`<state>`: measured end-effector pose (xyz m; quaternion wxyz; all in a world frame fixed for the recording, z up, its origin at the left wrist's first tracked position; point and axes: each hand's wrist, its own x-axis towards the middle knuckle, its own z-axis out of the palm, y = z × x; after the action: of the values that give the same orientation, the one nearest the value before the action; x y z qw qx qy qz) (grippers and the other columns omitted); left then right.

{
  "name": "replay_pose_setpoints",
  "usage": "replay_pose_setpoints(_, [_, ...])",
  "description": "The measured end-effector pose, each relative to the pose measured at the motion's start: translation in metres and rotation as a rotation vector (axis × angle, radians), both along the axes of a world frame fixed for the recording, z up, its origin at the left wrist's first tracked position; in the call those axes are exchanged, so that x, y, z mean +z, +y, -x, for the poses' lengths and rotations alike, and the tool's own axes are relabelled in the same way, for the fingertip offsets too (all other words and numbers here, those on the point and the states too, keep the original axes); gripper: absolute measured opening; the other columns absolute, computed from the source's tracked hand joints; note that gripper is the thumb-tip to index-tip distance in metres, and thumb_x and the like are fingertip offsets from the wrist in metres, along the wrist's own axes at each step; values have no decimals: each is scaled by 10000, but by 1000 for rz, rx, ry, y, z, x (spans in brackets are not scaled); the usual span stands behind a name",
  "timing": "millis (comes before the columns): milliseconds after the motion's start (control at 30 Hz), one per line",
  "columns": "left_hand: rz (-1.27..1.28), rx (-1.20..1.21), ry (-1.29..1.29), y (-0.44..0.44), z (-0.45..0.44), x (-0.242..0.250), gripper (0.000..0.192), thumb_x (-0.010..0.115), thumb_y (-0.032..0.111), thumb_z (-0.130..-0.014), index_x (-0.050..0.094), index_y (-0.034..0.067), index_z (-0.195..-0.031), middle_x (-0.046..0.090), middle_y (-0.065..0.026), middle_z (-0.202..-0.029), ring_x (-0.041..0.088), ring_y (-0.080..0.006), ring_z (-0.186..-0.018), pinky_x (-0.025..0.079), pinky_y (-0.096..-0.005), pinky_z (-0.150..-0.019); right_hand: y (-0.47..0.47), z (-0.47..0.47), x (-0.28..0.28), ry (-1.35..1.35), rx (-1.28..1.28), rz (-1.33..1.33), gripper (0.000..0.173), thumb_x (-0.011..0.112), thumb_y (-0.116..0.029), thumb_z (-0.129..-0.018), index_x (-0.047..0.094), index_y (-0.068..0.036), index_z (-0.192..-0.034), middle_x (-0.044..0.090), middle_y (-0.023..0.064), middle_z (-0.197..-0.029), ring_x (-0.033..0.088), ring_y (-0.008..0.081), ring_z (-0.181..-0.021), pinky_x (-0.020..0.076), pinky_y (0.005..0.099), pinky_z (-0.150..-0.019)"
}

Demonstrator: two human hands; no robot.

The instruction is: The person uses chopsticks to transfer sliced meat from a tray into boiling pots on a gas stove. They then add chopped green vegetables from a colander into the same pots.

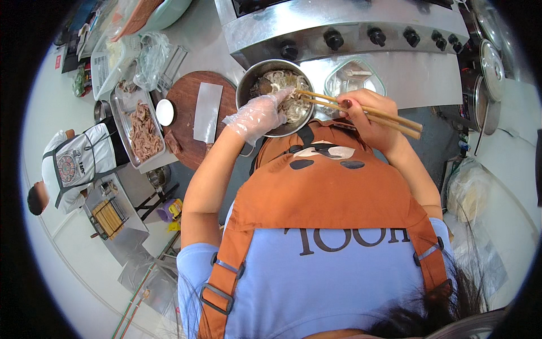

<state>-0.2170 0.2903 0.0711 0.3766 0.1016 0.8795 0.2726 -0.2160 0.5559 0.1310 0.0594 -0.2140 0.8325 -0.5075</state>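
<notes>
A deep stainless steel pot (242,91) holds pale strips of food (296,111) and darker pieces. Over its left part is my left hand (259,116), in a clear plastic glove, with its fingertips at the food; whether they pinch any of it is unclear. My right hand (370,116), ungloved, grips a pair of wooden chopsticks (394,120), whose tips reach into the pot close to my left fingertips. Left of the pot, a cleaver (208,112) lies on a round wooden chopping board (186,91), beside a small white round dish or lid (165,112).
A metal tray (159,146) of shredded meat stands left of the board. A clear plastic container (355,78) is right of the pot. The stove front with knobs (333,39) borders the far side. Another person (80,163) is at the far left.
</notes>
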Motion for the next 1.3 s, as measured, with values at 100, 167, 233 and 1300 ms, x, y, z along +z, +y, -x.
replay_pose_setpoints(100, [17, 20, 43, -2, 5, 1, 605, 711, 181, -799, 521, 158, -1373, 653, -249, -1055, 646, -350, -961, 498, -405, -862, 3, 4, 4, -25, -7, -11, 207, 504, -87, -949, 673, 33, -938, 668, 88, -781, 655, 112, -689, 526, 243, -616])
replay_pose_setpoints(167, [119, 123, 65, -7, 11, -8, 507, 717, 217, -755, 624, 67, -1231, 672, -237, -973, 644, -351, -979, 493, -413, -891, 4, 5, 12, -60, -44, 34, 212, 495, -82, -952, 671, 36, -941, 669, 90, -793, 656, 110, -695, 529, 239, -619])
replay_pose_setpoints(233, [185, 244, -88, -6, 21, -10, 571, 727, 220, -746, 576, 59, -1272, 630, -248, -1134, 623, -358, -1040, 485, -415, -923, 5, 4, 11, -63, -63, 51, 215, 488, -76, -952, 668, 41, -940, 671, 93, -803, 655, 109, -693, 531, 237, -623])
replay_pose_setpoints(1300, [-200, 403, 2, 3, 9, 21, 327, 619, 79, -766, 592, 10, -1084, 636, -115, -941, 613, -207, -873, 498, -339, -789, 22, -10, 1, -307, -267, 421, 229, 485, -93, -971, 665, 46, -950, 682, 108, -832, 662, 126, -711, 544, 247, -651])
